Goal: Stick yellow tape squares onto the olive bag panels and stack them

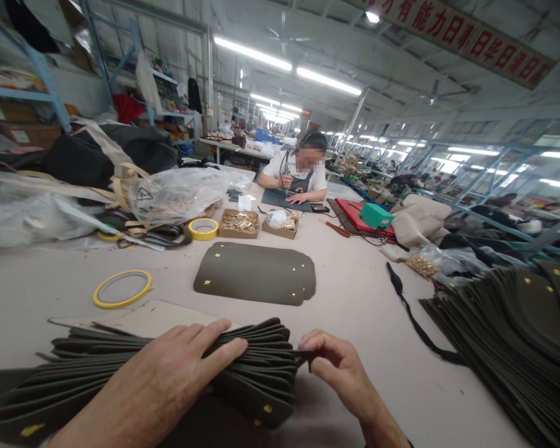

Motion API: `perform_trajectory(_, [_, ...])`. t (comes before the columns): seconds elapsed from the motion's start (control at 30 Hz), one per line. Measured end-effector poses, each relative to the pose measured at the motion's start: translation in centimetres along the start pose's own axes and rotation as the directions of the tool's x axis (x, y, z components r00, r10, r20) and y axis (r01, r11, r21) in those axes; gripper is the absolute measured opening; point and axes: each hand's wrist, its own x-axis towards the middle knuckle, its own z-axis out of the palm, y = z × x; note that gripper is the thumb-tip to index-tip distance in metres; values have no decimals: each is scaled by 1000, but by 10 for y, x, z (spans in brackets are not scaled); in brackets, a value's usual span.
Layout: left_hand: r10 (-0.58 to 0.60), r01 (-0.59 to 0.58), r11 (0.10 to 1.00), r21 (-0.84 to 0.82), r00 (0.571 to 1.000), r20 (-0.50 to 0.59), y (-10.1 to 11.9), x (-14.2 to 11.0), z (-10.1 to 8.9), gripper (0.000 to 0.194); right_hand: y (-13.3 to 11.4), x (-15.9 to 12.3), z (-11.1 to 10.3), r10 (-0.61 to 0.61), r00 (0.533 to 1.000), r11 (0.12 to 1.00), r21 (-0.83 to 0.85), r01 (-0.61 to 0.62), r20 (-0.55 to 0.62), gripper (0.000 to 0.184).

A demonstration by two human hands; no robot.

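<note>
A thick stack of dark olive, leather-like panels (261,367) lies fanned out at the near edge of the table, some with small yellow tape marks. My left hand (168,367) rests on top of it, fingers stretched out and thumb apart. At the stack's right end, my right hand (338,367) pinches the corner of one panel that sticks out from the others. Just beyond, flat on the table, lie a few more olive panels (252,274) with small metal studs and yellow tape. A pale panel (168,317) shows behind the stack.
Yellow tape rolls (122,289) lie at the left, near plastic bags (177,193). Boxes of gold hardware (239,224) stand further back. Another large panel stack (508,336) and a black strap (415,323) are at the right. Across the table a person (303,168) works with a hand tool.
</note>
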Motion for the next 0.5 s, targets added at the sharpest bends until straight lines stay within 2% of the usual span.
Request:
perform_trajectory(0.1, [4,-4,1000,-10,1000,7,1,1,-2,76,-8,-1,-2,17,996,998,-60,-12,84,14])
perform_trajectory(0.27, [36,-36,999,-3,999,-39,1,0,1,85,-23,3,12,-72,997,970,-232,69,-5,13])
perform_trajectory(0.37, [47,-47,999,1,998,-41,2,0,1,88,-23,1,20,-110,992,938,-324,125,62,14])
perform_trajectory(0.43, [49,-49,999,-8,999,-19,4,0,-1,87,-22,1,19,-77,988,939,-324,117,133,15])
perform_trajectory(0.5, [28,-28,999,-25,1000,-11,8,1,-4,84,-24,4,11,-26,988,956,-287,69,152,10])
